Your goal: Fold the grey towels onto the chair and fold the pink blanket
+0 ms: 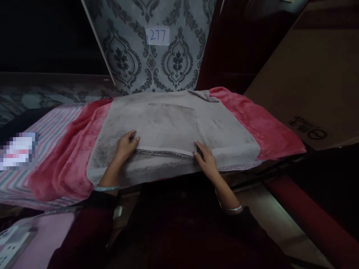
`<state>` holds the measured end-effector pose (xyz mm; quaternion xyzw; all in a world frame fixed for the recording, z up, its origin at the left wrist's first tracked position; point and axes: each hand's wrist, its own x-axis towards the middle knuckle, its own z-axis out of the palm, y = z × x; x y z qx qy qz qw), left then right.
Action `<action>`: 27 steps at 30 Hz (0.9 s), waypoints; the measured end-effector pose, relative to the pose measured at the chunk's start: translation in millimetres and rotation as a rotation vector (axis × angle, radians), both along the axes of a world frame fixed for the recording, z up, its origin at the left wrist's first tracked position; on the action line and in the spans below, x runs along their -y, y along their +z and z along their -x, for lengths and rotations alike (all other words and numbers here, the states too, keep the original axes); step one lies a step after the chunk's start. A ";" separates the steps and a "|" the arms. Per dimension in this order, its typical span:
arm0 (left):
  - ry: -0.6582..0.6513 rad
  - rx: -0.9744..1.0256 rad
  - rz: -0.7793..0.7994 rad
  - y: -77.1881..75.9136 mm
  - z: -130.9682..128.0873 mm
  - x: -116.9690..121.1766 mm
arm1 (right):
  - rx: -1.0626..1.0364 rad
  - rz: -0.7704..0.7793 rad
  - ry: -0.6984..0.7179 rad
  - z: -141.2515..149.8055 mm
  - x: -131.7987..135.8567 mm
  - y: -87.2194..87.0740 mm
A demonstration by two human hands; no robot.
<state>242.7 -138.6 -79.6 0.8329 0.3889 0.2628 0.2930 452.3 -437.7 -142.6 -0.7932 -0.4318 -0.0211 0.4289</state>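
Cloth [168, 127] — between left grip [126, 145], right grip [206, 158]

The folded grey cloth [168, 127] is looking soft and matt, its short nap showing brushed, darker patches, and its lower edge is appearing rough. The grey cloth beneath [224, 129] is showing the same uneven, suede-like pile. The pink blanket [266, 121] is looking plush, with a faint sheen along its folds, while the striped fabric [54, 129] is appearing smoother. Behind, the paper label [157, 36] is looking plain and matt, the cardboard box [316, 74] dull brown, and the bracelet [234, 210] is gleaming like metal.
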 end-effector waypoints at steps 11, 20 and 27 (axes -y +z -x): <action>0.159 0.482 0.485 12.2 -5.4 -5.7 | -0.243 -0.061 -0.067 -14.9 -26.9 14.4; 0.077 0.395 0.717 30.1 -1.4 -4.2 | -0.658 -0.304 -0.008 -10.9 -27.3 12.8; 0.116 0.261 0.700 28.6 -23.9 -18.6 | -0.938 -0.326 0.120 -23.7 -43.7 26.8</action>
